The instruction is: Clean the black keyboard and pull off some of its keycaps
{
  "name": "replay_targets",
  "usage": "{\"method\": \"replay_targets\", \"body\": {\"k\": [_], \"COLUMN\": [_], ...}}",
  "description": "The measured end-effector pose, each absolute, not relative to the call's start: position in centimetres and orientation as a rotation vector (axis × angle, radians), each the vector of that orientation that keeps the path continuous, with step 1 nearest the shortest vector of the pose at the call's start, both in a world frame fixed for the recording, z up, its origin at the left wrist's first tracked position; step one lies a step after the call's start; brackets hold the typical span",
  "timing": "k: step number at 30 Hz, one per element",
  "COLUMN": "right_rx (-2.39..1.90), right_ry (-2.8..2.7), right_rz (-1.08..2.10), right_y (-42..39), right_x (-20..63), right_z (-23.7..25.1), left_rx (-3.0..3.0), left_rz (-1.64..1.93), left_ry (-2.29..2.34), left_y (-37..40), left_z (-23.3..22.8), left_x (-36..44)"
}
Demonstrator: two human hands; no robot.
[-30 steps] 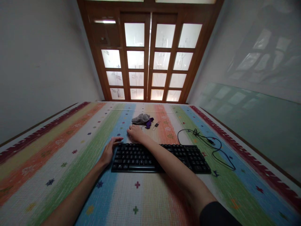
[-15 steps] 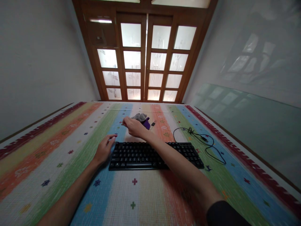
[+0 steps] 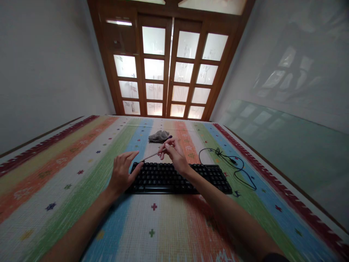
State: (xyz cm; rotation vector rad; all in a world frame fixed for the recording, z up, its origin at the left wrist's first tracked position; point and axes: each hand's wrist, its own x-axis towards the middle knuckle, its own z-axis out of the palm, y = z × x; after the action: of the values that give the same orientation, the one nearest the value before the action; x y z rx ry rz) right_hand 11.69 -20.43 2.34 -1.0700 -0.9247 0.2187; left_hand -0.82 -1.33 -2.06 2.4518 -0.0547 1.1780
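Note:
A black keyboard (image 3: 163,178) lies in front of me on the striped tablecloth. My right hand (image 3: 176,154) is above its far edge, fingers closed around a thin, pale, stick-like tool (image 3: 151,156). That tool slants down to the left, its tip close to the keyboard's upper left keys; what kind of tool it is cannot be made out. At the keyboard's left end is my left hand (image 3: 122,173), thumb and fingers apart, with nothing in it. Whether its thumb touches the keys is unclear. Just beyond my right hand rests a crumpled grey cloth (image 3: 159,136).
A thin black cable (image 3: 241,169) with a plug lies looped to the right of the keyboard. The colourful tablecloth (image 3: 89,174) covers the table. Behind stand wooden doors with glass panes (image 3: 169,72), between pale walls.
My right hand has moved right and back toward me, and the thin tool now shows in it. My left hand has shifted over the keyboard's left end, fingers spreading. The purple item is now mostly hidden.

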Motion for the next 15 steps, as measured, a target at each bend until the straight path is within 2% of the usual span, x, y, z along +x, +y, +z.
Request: {"method": "replay_targets", "body": {"k": [5, 9, 15], "right_rx": [-1.074, -1.232, -1.838], "right_ry": [-0.897, -0.977, -1.355], "right_rz": [0.291, 0.298, -0.028], "right_y": [-21.5, -21.7, -22.3], "right_x": [10.5, 10.2, 10.4], "right_z": [1.2, 1.1, 2.8], "left_rx": [2.544, 2.532, 2.557], "left_rz": [1.065, 0.971, 0.973], "left_ry": [-0.158, -0.129, -0.175], "left_y": [-2.2, -1.8, -1.1], "left_z": [-1.9, -2.0, -1.9], "left_x": [-1.0, -1.1, -1.0]}}
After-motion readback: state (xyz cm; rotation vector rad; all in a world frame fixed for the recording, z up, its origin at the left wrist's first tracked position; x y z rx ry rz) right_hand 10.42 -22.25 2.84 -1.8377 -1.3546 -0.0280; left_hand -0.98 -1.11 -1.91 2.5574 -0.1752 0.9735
